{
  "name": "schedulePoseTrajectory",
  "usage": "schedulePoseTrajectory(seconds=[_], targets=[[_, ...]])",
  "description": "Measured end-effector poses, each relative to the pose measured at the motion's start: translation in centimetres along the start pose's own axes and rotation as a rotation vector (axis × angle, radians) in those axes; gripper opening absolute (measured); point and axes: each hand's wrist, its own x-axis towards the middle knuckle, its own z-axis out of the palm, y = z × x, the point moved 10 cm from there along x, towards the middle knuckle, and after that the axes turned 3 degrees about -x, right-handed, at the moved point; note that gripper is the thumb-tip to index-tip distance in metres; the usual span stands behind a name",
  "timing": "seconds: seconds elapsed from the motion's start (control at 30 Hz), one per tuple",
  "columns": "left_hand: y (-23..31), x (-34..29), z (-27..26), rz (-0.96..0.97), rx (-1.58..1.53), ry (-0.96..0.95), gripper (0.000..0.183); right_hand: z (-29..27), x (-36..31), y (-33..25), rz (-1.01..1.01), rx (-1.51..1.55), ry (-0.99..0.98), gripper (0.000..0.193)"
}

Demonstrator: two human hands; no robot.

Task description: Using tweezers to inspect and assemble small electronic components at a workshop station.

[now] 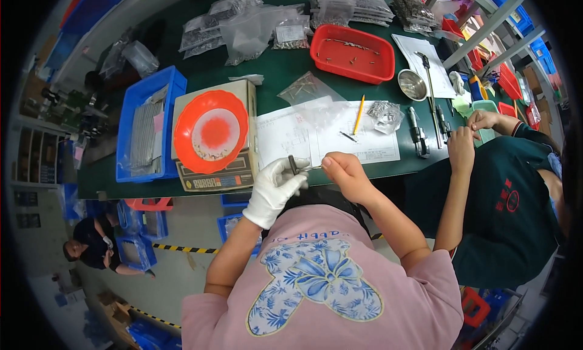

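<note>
In front of my chest, at the table's near edge, both hands are close together. My left hand [271,191], in a white glove, is closed on a short dark metal rod [293,164] that stands tilted between its fingers. My bare right hand [347,175] pinches a thin, shiny metal piece [312,168] between thumb and fingers. This piece reaches across to the dark rod; whether they are joined is too small to tell. Beyond my hands lie printed drawing sheets [379,146] with a yellow pencil [359,114], a small dark pin [348,137] and a plastic bag of metal parts [386,116].
At left, an orange-red bowl [185,131] sits on a weighing scale [212,181], beside a blue bin [121,168]. A red tray [382,70] with small parts and bagged parts [291,34] are farther back. A co-worker [504,210] sits close at right, near a metal bowl [413,85] and calipers [418,134].
</note>
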Motion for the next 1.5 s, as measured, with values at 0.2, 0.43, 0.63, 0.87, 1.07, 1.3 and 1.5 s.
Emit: schedulePoseTrajectory(seconds=[0.2, 0.43, 0.63, 0.87, 1.07, 1.3, 1.5], targets=[[2.8, -1.0, -1.2, 0.327, 0.114, 0.094, 0.028, 0.4, -0.7, 0.5, 0.058, 0.114, -0.004, 0.032], [-3.4, -0.7, 0.4, -0.144, -0.194, -0.053, 0.020, 1.1, -1.2, -2.8, -0.293, -0.400, 0.033, 0.026], [5.7, -3.3, 1.4, 0.850, 0.840, 0.111, 0.017, 3.6, -1.8, 4.4, 0.356, 0.653, -0.158, 0.029], [-3.3, -1.0, -0.1, -0.172, -0.398, -0.149, 0.036, 1.5, -2.4, -4.5, -0.508, -0.528, 0.080, 0.025], [-2.7, -0.9, -0.2, -0.145, -0.115, -0.042, 0.021, 1.1, -1.4, -2.7, -0.285, -0.317, 0.062, 0.023], [6.2, -2.9, 1.3, 0.819, 0.852, 0.107, 0.019, 4.4, -1.4, 2.4, 0.378, 0.813, -0.223, 0.033], [-1.2, -0.6, -0.1, -0.140, -0.444, -0.094, 0.034, 2.5, -0.9, 2.9, 0.277, 0.555, -0.093, 0.031]])
